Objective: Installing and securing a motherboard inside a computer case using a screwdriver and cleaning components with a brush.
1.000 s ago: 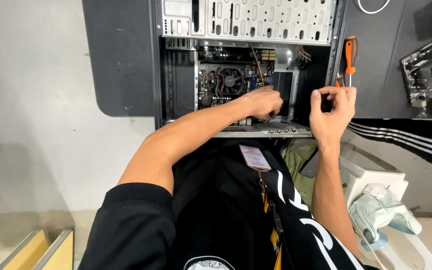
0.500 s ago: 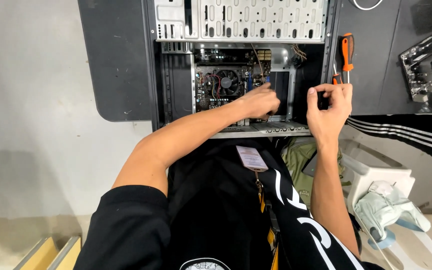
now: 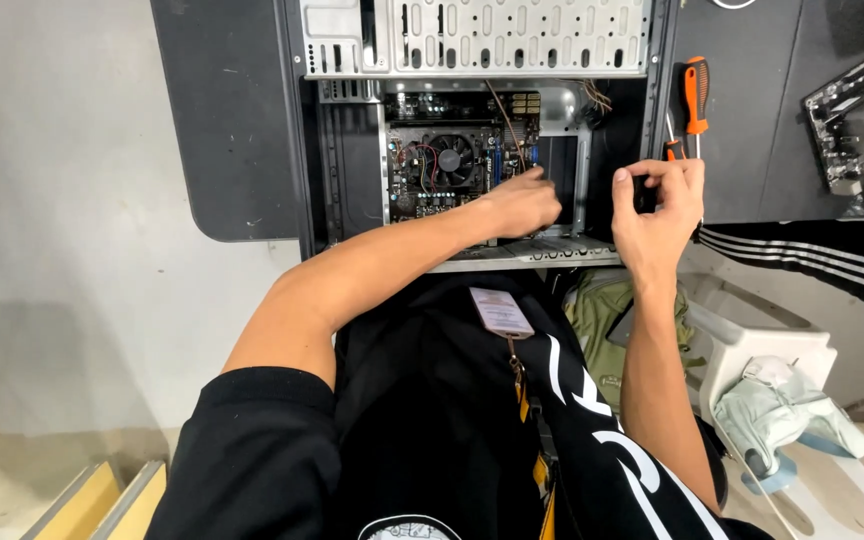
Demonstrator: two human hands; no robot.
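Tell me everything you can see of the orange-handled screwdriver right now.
The screwdriver has an orange handle with black grip sections, plastic or rubber by its look. It lies on the dark tabletop just right of the open computer case, handle pointing away from the person. Its lower end disappears behind the fingers of the right hand, so the tip is hidden; whether the fingers touch it cannot be told. A second, smaller orange-and-black tool sits beside it.

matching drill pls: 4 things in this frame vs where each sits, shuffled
1. left hand
2. right hand
3. screwdriver
4. fan

A. on the board inside the case
B. at the case's right edge, fingers pinched
C. lying on the dark table right of the case
D. reaching into the case beside the board

Pairs: 1-D, 2-B, 3-C, 4-A
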